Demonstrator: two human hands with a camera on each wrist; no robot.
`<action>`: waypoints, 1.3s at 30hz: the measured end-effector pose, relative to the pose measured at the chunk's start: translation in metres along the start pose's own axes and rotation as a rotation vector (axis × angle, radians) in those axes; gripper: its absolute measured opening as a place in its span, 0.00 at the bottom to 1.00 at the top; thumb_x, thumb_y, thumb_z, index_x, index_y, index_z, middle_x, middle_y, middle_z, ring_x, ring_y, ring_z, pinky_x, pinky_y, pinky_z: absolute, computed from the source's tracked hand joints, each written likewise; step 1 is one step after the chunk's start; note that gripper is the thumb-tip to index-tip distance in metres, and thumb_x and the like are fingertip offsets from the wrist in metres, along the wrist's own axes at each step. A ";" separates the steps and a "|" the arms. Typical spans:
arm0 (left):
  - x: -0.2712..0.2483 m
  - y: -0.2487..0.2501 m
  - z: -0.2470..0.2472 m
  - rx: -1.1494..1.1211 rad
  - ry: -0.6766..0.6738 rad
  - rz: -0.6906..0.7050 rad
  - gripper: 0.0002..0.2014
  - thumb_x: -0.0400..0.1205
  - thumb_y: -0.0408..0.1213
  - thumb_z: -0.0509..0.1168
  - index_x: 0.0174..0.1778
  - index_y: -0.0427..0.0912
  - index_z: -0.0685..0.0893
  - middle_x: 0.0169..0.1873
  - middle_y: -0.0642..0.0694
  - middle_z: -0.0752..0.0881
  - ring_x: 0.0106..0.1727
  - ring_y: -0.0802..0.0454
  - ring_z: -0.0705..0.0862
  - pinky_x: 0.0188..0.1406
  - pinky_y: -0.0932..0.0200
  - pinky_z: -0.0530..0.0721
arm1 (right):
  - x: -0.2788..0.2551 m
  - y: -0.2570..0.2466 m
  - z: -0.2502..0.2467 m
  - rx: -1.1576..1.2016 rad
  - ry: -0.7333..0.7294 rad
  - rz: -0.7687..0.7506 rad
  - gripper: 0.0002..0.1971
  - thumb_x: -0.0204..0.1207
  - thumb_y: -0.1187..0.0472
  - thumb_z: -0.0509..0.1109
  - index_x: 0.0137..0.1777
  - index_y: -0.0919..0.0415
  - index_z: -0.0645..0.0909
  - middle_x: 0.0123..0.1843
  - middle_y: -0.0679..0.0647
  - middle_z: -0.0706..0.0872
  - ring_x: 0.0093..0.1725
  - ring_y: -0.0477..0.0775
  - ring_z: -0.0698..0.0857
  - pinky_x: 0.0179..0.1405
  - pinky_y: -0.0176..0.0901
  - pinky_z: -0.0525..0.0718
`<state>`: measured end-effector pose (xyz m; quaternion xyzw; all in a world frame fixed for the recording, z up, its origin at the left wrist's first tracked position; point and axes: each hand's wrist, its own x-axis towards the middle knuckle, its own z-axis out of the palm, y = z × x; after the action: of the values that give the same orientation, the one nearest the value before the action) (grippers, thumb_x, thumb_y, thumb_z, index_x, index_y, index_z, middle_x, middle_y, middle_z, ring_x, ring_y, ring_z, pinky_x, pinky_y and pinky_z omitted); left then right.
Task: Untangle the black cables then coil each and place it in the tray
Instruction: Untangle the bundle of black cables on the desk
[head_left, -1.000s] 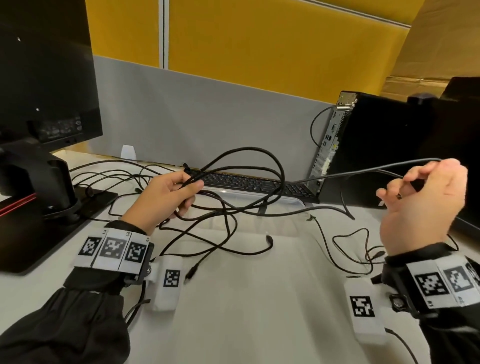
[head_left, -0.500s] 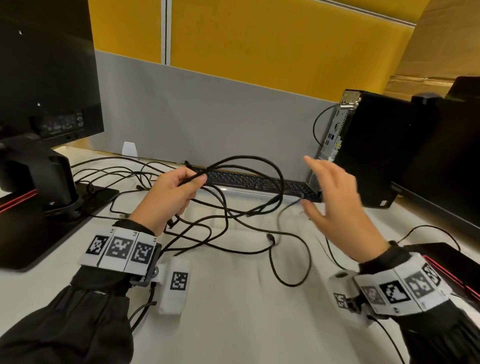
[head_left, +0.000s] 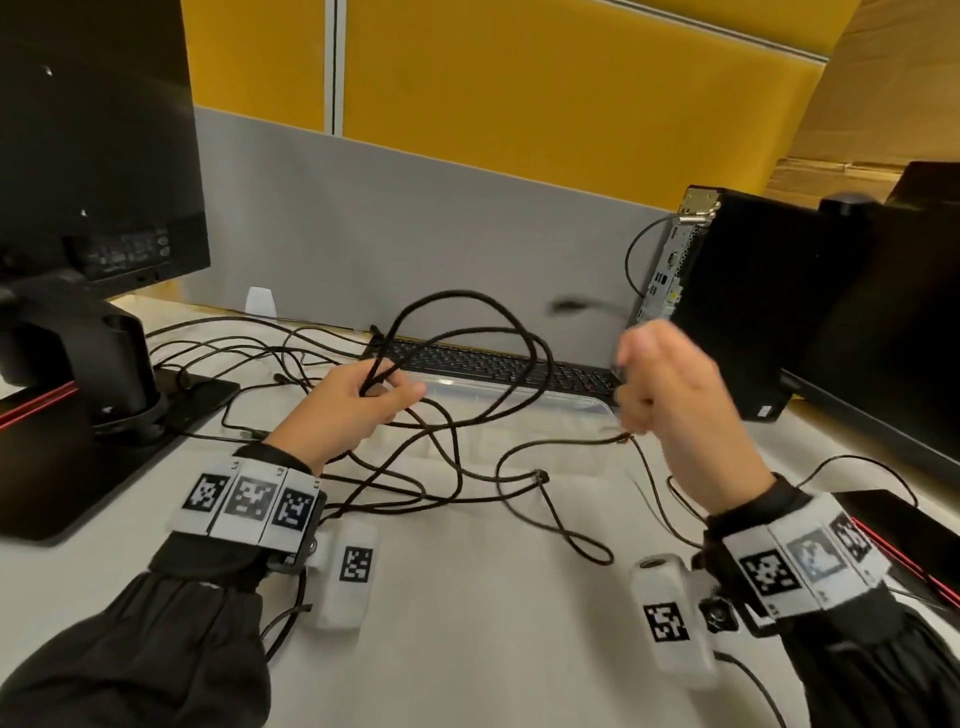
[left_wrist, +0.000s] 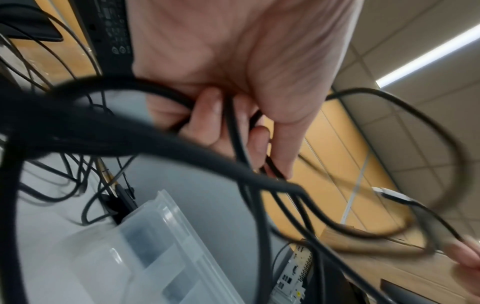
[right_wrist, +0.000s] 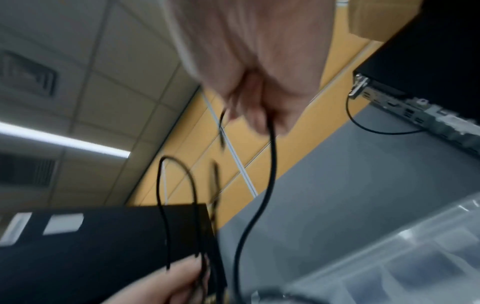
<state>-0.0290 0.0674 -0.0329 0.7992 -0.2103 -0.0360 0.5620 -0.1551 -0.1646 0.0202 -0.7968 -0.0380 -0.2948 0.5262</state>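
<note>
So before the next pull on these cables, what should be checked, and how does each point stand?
1. Left hand grips the black cables: ok.
2. Right hand pinches one strand: ok, per the right wrist view.
3. Cables separated: not ok, loops cross.
4. Tray reachable behind the tangle: ok.
5. Tray compartments free: cannot tell, blurred.
6. Which end the right hand holds: cannot tell.

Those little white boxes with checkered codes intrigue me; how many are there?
2: the left white box hangs by the left wrist, the right white box by the right wrist.
</note>
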 end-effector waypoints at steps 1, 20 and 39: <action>0.001 0.000 -0.002 -0.025 -0.004 -0.017 0.09 0.80 0.47 0.66 0.41 0.45 0.81 0.24 0.52 0.72 0.21 0.61 0.67 0.21 0.66 0.65 | 0.002 -0.002 -0.006 0.078 0.126 0.012 0.12 0.84 0.62 0.54 0.39 0.57 0.72 0.24 0.44 0.64 0.21 0.43 0.61 0.18 0.35 0.62; -0.006 0.017 0.004 -0.629 -0.160 -0.126 0.12 0.85 0.43 0.57 0.38 0.42 0.74 0.21 0.50 0.70 0.17 0.59 0.64 0.15 0.69 0.60 | -0.031 0.009 0.048 -0.619 -0.760 0.076 0.13 0.81 0.45 0.59 0.56 0.50 0.79 0.53 0.46 0.85 0.54 0.42 0.82 0.59 0.37 0.77; 0.002 0.002 -0.015 -0.362 0.138 -0.245 0.21 0.87 0.50 0.52 0.31 0.43 0.71 0.14 0.51 0.79 0.19 0.56 0.76 0.30 0.58 0.75 | 0.014 -0.005 -0.071 0.429 0.703 0.113 0.11 0.78 0.61 0.53 0.33 0.50 0.67 0.20 0.46 0.59 0.19 0.47 0.55 0.17 0.38 0.54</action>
<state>-0.0232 0.0787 -0.0249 0.7053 -0.0628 -0.0862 0.7008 -0.1761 -0.2275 0.0504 -0.5205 0.1273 -0.5050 0.6766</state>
